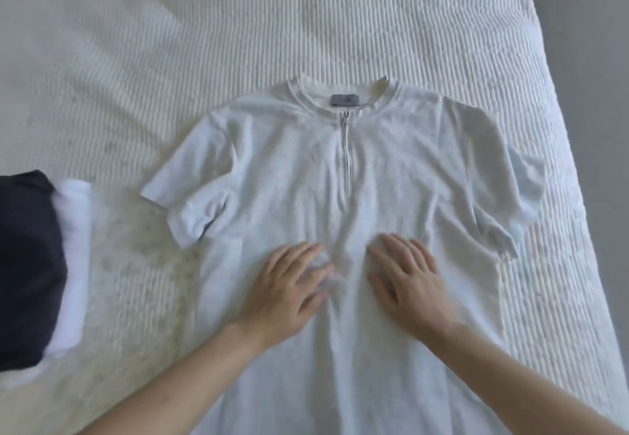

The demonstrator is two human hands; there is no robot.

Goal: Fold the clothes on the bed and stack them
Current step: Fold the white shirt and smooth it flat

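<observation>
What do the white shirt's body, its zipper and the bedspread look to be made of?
White shirt: soft, matte knit fabric, probably cotton; it wrinkles under both hands. Zipper: looks metal, with a silvery shine. Bedspread: ribbed woven textile, matte off-white, with raised parallel ridges.

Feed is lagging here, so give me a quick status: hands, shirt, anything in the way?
Left hand and right hand flat on white zip-neck shirt, no grip. Shirt spread face up, unfolded. Folded stack, dark garment on top, lies left, apart from the shirt.
</observation>
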